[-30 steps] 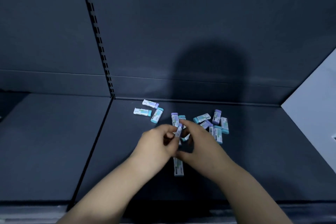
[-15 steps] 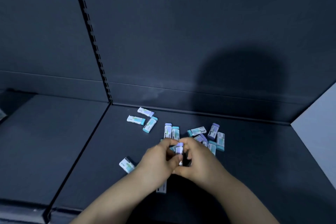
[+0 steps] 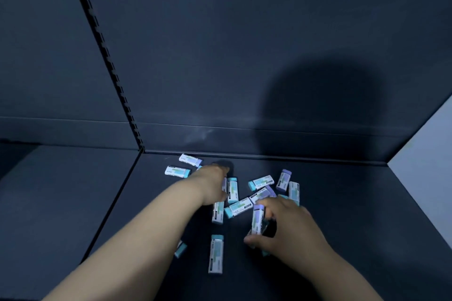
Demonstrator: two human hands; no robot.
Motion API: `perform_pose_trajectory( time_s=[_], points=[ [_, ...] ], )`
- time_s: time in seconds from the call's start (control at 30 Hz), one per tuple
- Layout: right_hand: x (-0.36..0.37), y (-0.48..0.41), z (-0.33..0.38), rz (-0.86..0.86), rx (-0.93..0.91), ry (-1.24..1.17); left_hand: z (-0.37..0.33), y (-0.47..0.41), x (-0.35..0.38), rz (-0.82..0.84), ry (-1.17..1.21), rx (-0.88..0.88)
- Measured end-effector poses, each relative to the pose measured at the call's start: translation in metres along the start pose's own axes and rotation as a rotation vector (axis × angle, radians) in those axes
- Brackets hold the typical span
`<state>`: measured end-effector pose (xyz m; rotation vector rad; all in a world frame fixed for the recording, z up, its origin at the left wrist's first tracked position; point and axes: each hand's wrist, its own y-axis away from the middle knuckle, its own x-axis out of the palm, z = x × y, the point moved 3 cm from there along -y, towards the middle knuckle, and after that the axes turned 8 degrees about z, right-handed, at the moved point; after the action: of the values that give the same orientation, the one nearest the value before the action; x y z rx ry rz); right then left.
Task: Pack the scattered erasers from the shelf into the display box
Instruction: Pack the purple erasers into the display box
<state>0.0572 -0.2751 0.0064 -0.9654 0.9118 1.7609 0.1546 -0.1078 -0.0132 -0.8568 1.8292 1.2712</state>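
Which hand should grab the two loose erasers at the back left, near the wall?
Left. The left hand is stretched out right beside the back-left erasers. The right hand sits nearer the body and already holds a purple-capped eraser.

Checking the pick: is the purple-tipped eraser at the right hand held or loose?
Held: the right hand grips the purple-tipped eraser between thumb and fingers.

text: none legible | erasers (image 3: 236, 190) sleeve print blurred
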Motion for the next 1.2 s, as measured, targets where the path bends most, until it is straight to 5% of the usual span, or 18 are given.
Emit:
perform_pose_trajectory(
  time_s=[0.13, 0.47, 0.67, 1.2],
  points=[
    [0.003, 0.000, 0.000, -0.011, 0.002, -0.051, -0.002, -0.005, 0.000, 0.019, -0.042, -0.013],
    [0.009, -0.007, 0.015, 0.016, -0.021, -0.134, 0.016, 0.049, 0.005, -0.282, 0.359, 0.133],
    [0.026, -0.026, 0.038, 0.046, -0.108, -0.139, 0.025, 0.089, 0.008, -0.376, 0.296, 0.178],
    [0.032, -0.045, 0.051, 0.126, -0.189, 0.169, 0.056, 0.109, 0.041, -0.228, 0.047, -0.081]
  ],
)
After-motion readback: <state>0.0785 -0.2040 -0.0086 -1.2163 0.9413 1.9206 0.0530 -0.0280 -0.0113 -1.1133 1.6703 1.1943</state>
